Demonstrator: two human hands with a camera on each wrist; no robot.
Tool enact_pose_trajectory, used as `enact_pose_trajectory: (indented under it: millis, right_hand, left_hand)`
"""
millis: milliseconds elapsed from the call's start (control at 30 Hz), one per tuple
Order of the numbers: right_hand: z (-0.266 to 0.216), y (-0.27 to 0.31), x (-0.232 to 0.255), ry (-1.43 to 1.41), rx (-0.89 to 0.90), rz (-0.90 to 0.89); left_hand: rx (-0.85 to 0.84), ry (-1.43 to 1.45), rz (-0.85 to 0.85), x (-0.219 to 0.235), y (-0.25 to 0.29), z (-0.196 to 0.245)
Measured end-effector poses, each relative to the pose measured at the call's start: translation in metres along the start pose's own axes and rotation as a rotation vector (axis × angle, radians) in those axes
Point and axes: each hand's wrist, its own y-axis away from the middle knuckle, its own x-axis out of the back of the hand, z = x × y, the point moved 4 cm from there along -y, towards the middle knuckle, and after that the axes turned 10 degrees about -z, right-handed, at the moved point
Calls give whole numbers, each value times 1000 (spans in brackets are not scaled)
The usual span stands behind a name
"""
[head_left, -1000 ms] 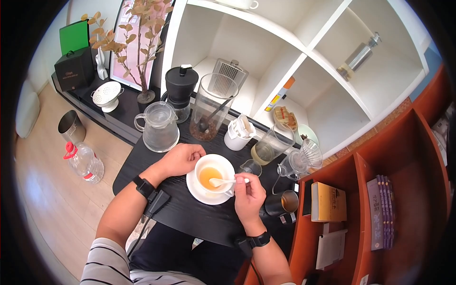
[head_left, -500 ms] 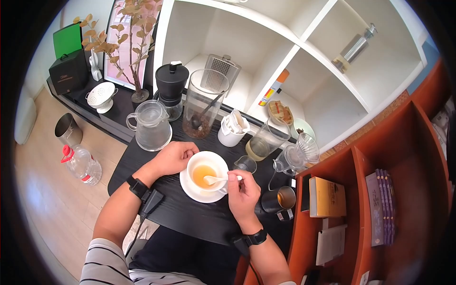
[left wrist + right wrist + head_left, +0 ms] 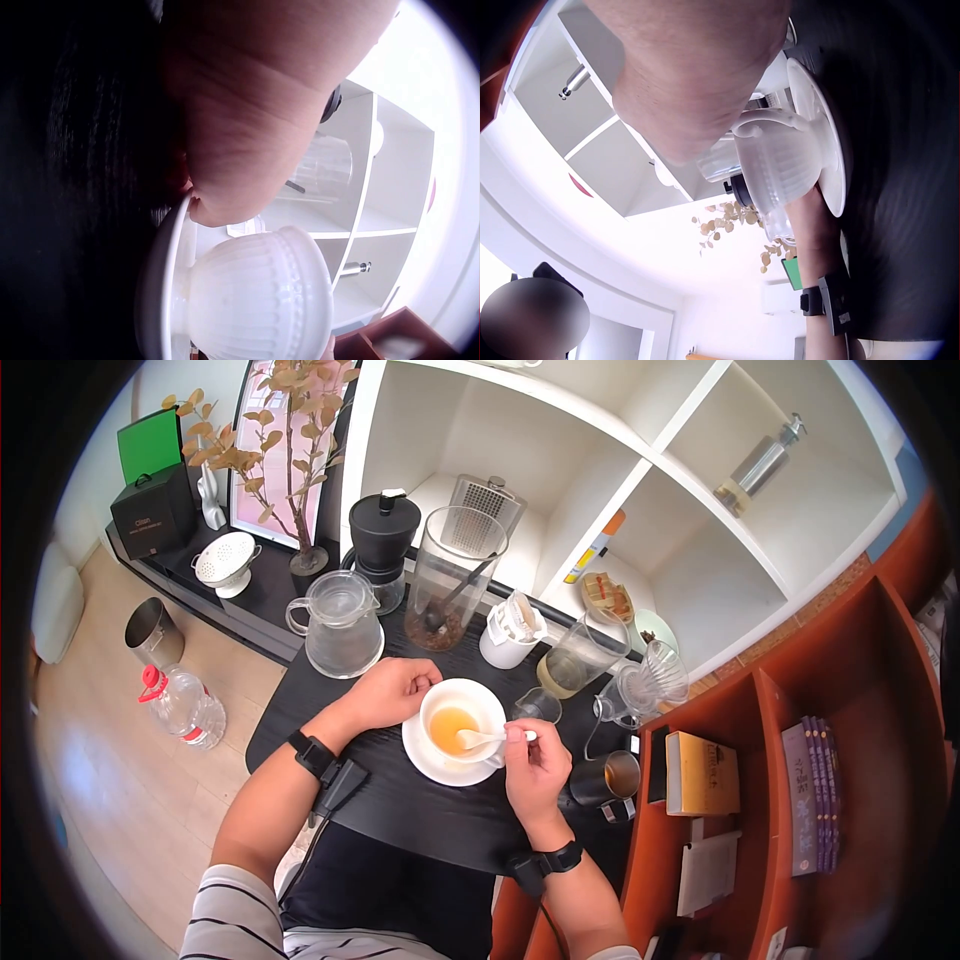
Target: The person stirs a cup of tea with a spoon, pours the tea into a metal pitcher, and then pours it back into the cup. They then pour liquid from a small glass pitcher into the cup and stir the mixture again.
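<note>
A white cup point(image 3: 489, 710) of amber liquid point(image 3: 450, 726) stands on a white saucer point(image 3: 424, 766) near the middle of the black table. My right hand point(image 3: 538, 768) pinches the handle of a white spoon point(image 3: 482, 739), whose bowl dips in the liquid. On the cup's left, my left hand point(image 3: 392, 691) pinches the saucer's near-hand rim. The left wrist view shows the thumb side of that hand at the rim, beside the ribbed cup point(image 3: 251, 296). In the right wrist view, the cup's handle point(image 3: 772, 117) faces my right hand; the spoon is hidden there.
Behind the cup stand a glass carafe point(image 3: 343, 622), a coffee grinder point(image 3: 384, 538), a tall glass cylinder point(image 3: 450, 565) and a white mug point(image 3: 508, 650) with a drip bag. A small glass point(image 3: 537, 706), a glass dripper point(image 3: 660, 678) and a dark metal cup point(image 3: 592, 780) are on the right.
The head view has shifted slightly. Both hands keep their holds; the spoon stays in the cup with almost no visible change of angle.
</note>
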Motion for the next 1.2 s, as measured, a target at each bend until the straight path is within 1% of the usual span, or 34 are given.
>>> enact_pose_trajectory:
  millis: [233, 300, 367, 400, 467, 533, 600, 633, 700, 767, 833, 933, 967, 1067, 1100, 1167, 1200]
  right_hand:
    - [2, 0, -1, 0, -21, 5]
    - [1, -1, 1, 14, -11, 12]
    - [-3, 1, 1, 65, -6, -58]
    - [-5, 1, 1, 67, -8, -59]
    - [-4, 0, 2, 46, -14, -40]
    - [-3, 1, 0, 22, -28, -19]
    - [-8, -2, 3, -34, -16, 65]
    - [-9, -3, 3, -37, -21, 76]
    - [-13, -4, 6, 39, 15, 81]
    - [-11, -3, 7, 39, 12, 84]
    - [-15, -4, 6, 82, 61, 83]
    - [-11, -3, 5, 78, 64, 63]
    - [-10, -2, 4, 76, 40, 64]
    - [-15, -5, 4, 104, 80, 52]
    - [-13, -5, 4, 100, 57, 57]
    - [-12, -5, 3, 70, 75, 46]
    - [-15, -5, 4, 68, 47, 26]
  left_hand:
    - [25, -32, -9, 1, -1, 2]
    - [58, -40, -44, 1, -1, -1]
    - [64, -37, -59, -1, -1, -3]
    - [50, 3, -42, -2, -1, -4]
    - [37, 32, -37, -1, -2, -2]
    - [64, 78, -41, -2, -1, -1]
    - [77, 85, -53, -2, -1, 2]
    - [88, 101, -51, -2, -1, 3]
    - [82, 85, -51, -1, 0, 3]
    - [80, 78, -46, -2, 0, 1]
    - [72, 52, -43, -1, -1, -1]
    - [101, 49, -65, 0, -1, -2]
    - [116, 56, -81, -2, -1, -3]
    - [70, 61, -34, -1, -2, 1]
    - [85, 64, -52, -3, -1, 1]
    - [62, 58, -32, -2, -2, 3]
    - [50, 77, -37, -2, -2, 5]
